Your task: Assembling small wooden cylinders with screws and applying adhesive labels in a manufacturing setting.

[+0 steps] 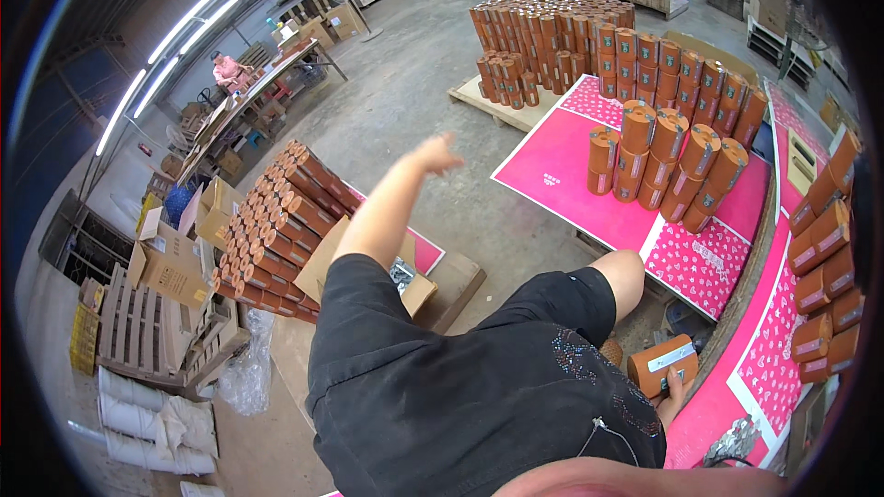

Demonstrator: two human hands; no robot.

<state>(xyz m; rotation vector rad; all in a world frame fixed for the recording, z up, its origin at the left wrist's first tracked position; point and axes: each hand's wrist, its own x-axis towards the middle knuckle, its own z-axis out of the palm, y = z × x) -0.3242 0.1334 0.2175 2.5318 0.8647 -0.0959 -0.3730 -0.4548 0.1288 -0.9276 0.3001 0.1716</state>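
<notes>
We grip a brown can (656, 370) low at our right, tilted beside the curved edge of the pink worktop (727, 402). Our right hand (678, 395) has its fingers closed around the can's near end. Our left hand (438, 156) reaches out over the concrete floor (405, 64), blurred, its fingers loosely spread. Ahead of us, stacked cans (632, 155) stand on a second pink worktop (552, 189). To our left, a block of cans (272, 239) stands beside an open cardboard box (420, 296).
</notes>
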